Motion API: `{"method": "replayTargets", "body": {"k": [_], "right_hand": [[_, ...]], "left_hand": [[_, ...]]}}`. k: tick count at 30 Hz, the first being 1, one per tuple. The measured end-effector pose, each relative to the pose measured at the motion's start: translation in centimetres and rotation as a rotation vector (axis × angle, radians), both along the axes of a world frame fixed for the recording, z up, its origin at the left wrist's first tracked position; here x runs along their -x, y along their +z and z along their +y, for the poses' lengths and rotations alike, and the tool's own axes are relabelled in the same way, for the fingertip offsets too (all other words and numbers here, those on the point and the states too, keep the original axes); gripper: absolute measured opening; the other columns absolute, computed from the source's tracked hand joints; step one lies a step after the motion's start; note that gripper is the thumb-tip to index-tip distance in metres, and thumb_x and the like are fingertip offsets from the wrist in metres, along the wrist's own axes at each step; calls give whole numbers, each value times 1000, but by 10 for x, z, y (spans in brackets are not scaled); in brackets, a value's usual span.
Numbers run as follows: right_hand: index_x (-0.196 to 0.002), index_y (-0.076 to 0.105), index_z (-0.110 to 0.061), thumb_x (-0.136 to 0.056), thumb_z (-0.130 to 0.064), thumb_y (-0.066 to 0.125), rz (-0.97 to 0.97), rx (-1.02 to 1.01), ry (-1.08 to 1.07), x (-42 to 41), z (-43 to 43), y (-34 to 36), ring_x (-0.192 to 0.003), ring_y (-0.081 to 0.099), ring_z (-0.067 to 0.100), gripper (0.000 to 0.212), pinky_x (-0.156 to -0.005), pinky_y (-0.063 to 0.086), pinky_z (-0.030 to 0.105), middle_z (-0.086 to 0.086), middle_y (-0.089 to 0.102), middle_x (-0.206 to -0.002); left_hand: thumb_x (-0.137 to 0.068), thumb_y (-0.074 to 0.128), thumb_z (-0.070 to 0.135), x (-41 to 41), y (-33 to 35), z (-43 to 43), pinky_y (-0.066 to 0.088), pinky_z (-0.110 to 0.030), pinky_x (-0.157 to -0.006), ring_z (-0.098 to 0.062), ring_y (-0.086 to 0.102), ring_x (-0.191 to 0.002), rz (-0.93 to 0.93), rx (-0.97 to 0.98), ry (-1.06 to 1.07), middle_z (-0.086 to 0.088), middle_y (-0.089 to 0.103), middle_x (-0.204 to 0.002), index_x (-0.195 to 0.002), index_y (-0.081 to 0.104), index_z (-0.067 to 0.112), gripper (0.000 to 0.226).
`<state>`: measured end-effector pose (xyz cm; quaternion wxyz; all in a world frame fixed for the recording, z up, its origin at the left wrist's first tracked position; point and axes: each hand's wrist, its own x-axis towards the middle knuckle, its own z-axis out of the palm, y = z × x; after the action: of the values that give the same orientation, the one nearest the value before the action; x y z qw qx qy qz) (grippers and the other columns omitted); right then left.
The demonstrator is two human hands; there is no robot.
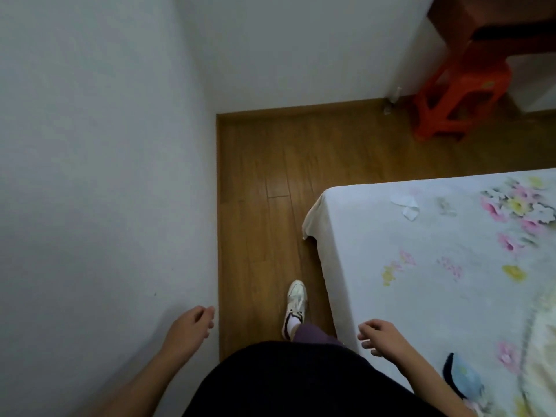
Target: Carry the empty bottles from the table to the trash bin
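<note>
No bottle and no trash bin appear in the head view. My left hand [189,326] hangs low at the left, close to the white wall, fingers loosely curled and holding nothing. My right hand [380,337] is low at the right, over the corner of the bed, fingers apart and empty. One foot in a white sneaker [295,305] is stepped forward on the wooden floor between the wall and the bed.
A white wall [105,176] runs along the left. A bed with a floral sheet [436,266] fills the right, white paper scraps [406,204] on it. A narrow strip of wooden floor [264,176] leads ahead. An orange plastic stool [460,94] stands at the far right under a dark red table edge [493,22].
</note>
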<state>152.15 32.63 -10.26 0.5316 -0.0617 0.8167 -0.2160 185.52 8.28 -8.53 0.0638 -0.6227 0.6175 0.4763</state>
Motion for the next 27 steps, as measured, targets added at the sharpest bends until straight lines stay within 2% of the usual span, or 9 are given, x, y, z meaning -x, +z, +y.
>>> {"method": "replayTargets", "body": {"k": [3, 7, 10, 13, 15, 17, 20, 25, 27], "right_hand": [[-93, 65, 1, -97, -9, 52, -8, 18, 38, 31, -63, 5, -65, 56, 19, 17, -55, 40, 24, 12, 66, -83], [-83, 65, -16, -95, -18, 58, 4, 109, 187, 70, -162, 15, -70, 64, 17, 14, -63, 49, 26, 6, 72, -85], [-92, 67, -19, -95, -25, 58, 29, 187, 275, 97, -239, 32, -82, 68, 20, 11, -76, 54, 34, 6, 73, -93], [-108, 66, -20, -97, -30, 55, 27, 255, 341, 124, -311, 46, -93, 67, 15, 18, -76, 53, 24, 1, 71, -101], [-110, 67, -21, -96, -32, 56, 30, 290, 351, 140, -351, 47, -96, 67, 15, 21, -78, 55, 26, -1, 70, -102], [-109, 67, -19, -95, -31, 57, 41, 296, 326, 158, -385, 44, -95, 68, 18, 21, -80, 58, 29, 1, 70, -102], [-105, 67, -14, -96, -24, 57, 48, 283, 250, 186, -424, 43, -92, 70, 25, 17, -74, 56, 30, 9, 71, -98], [-99, 70, -4, -95, -16, 58, 90, 179, 56, 233, -448, 31, -77, 66, 18, 18, -69, 49, 26, 11, 72, -90], [-92, 69, -7, -95, -14, 58, 82, 139, -60, 250, -447, 25, -71, 65, 16, 13, -66, 48, 24, 12, 73, -89]], "left_hand": [[-103, 46, 40, 22, -3, -38, 56, -36, -77, -19, 70, -77, -81, -17, 23, -4, 72, -86, -90, 68, 13, 38], [-102, 49, 33, 50, -1, -84, 49, -31, -62, -23, 68, -70, -58, -4, 136, -10, 72, -84, -85, 67, 9, 35], [-102, 51, 30, 65, 0, -123, 46, -30, -58, -23, 64, -62, -32, 14, 228, -13, 72, -82, -84, 67, 7, 33], [-101, 52, 31, 77, -5, -164, 46, -31, -59, -24, 66, -62, -56, -3, 276, -11, 73, -81, -85, 68, 7, 33], [-101, 52, 33, 86, -14, -194, 46, -32, -60, -25, 67, -64, -73, -19, 309, -11, 73, -82, -86, 69, 8, 33], [-101, 53, 32, 99, -24, -229, 44, -32, -59, -26, 66, -63, -75, -43, 323, -13, 73, -81, -85, 68, 8, 33], [-101, 53, 30, 128, -33, -290, 43, -31, -59, -26, 65, -62, -63, -68, 300, -15, 73, -83, -85, 68, 8, 32], [-102, 51, 30, 211, -19, -404, 46, -34, -63, -27, 65, -68, -4, -75, 155, -14, 72, -87, -90, 68, 9, 30], [-102, 50, 31, 257, -8, -450, 47, -35, -67, -27, 66, -73, 20, -65, 79, -13, 72, -89, -91, 68, 10, 30]]}}
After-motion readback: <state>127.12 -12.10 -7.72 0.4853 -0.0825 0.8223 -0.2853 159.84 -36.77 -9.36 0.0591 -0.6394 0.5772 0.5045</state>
